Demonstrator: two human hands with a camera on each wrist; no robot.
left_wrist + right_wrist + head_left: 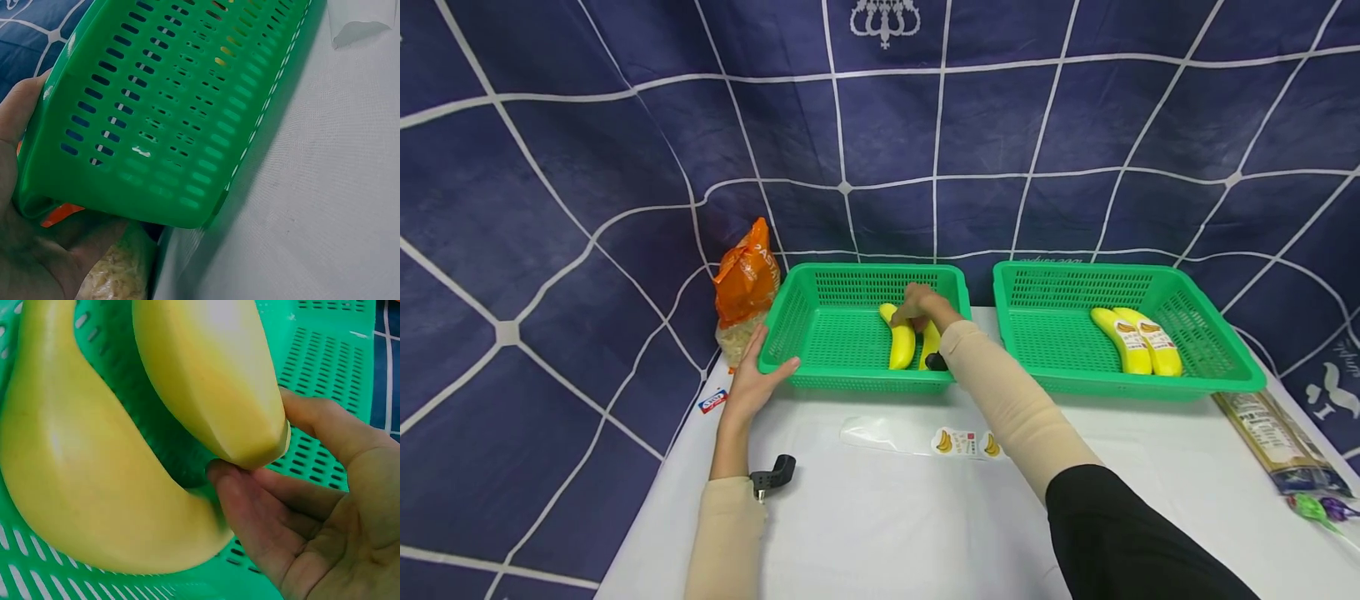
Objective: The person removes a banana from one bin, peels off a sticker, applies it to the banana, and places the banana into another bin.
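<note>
My right hand (921,307) reaches into the left green basket (842,379). Its thumb and fingers pinch the far tip of the left yellow banana (901,346), seen close up as the upper banana (212,369) in the right wrist view. Beside it in the basket lies another banana (929,348), partly hidden by the hand and wrist. My left hand (751,382) rests around the front left corner of this basket, fingers along the side and thumb spread at the front. The left wrist view shows that hand against the perforated wall (137,125).
A second green basket (1060,379) on the right holds two labelled bananas (1138,342). A clear strip with banana stickers (887,435) lies in front. An orange bag (747,279) stands at left; a flat packet (1281,442) and wrapped lollipops (1311,507) lie at right.
</note>
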